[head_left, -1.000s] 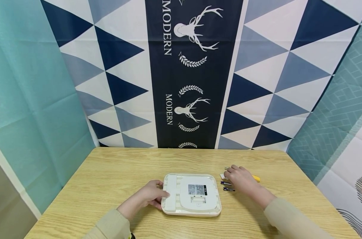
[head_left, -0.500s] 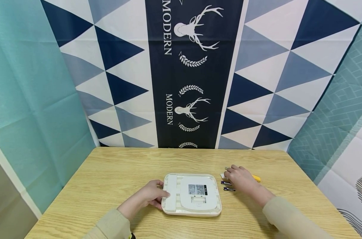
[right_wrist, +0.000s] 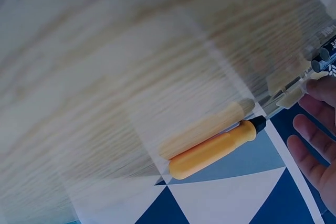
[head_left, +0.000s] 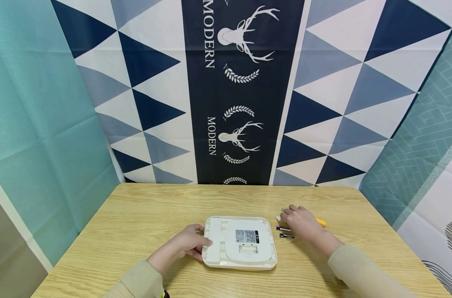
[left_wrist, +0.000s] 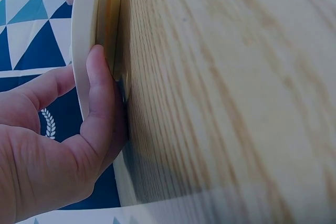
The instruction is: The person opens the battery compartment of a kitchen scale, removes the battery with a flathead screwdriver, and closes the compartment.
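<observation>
A flat white device [head_left: 231,260], like a kitchen scale turned underside up, lies on the table with a printed label and an uncovered battery compartment [head_left: 248,248]. My left hand [head_left: 190,242] grips its left edge, thumb on top and fingers below; the left wrist view shows the fingers curled at the rim. To the right, my right hand [head_left: 300,221] reaches down to a small whitish piece [right_wrist: 291,98], fingers loosely bent and the index fingertip against it. The thumb is hidden. Two dark-blue batteries [right_wrist: 324,59] lie beside these fingers. Partly behind the hand lies a yellow-handled screwdriver [right_wrist: 210,153].
The wooden table [head_left: 155,203] reaches back to a wall cloth [head_left: 233,124] printed with triangles and deer heads. Teal cloth [head_left: 54,124] hangs at the left side. The screwdriver's shaft runs close to the whitish piece.
Both hands stay nearly where they were. The small whitish piece by the right fingers shows slightly less than before; the device and batteries look the same.
</observation>
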The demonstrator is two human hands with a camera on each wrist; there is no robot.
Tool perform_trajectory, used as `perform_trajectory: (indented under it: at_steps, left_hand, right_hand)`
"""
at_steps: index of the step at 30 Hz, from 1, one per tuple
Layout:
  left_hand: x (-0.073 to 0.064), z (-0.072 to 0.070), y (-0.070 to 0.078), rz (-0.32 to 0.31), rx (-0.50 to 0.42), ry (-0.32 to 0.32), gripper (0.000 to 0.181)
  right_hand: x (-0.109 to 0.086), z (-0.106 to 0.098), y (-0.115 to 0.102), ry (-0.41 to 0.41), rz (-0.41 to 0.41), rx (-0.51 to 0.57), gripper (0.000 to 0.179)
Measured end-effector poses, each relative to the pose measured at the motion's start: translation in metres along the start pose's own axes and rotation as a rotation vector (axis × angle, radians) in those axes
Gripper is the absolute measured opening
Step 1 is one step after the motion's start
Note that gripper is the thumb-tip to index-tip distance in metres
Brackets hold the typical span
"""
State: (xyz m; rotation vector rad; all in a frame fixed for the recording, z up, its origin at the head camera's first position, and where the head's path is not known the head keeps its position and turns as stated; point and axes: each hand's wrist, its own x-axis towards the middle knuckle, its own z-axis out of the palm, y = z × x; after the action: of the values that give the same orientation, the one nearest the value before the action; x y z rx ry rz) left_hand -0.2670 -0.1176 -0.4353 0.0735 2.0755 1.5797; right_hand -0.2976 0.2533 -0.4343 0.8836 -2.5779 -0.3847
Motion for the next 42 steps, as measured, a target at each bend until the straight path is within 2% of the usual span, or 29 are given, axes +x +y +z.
perform_trajectory:
  at_steps: [7,19,32,42]
  left_hand:
    - [0.000,0.001,0.000,-0.006,0.004,0.014,0.053]
    - [0.000,0.001,0.000,-0.001,-0.005,0.001,0.052]
    - [-0.001,0.001,0.001,-0.009,-0.001,0.005,0.050]
    - [0.000,0.000,-0.001,-0.005,-0.010,0.000,0.053]
  right_hand:
    - [0.001,0.000,0.000,0.074,-0.006,-0.023,0.017]
    - [0.001,-0.002,0.001,0.126,-0.007,-0.041,0.018]
    - [0.001,-0.013,0.000,0.203,-0.030,-0.035,0.011]
    - [0.003,-0.025,-0.006,0.269,-0.056,-0.032,0.013]
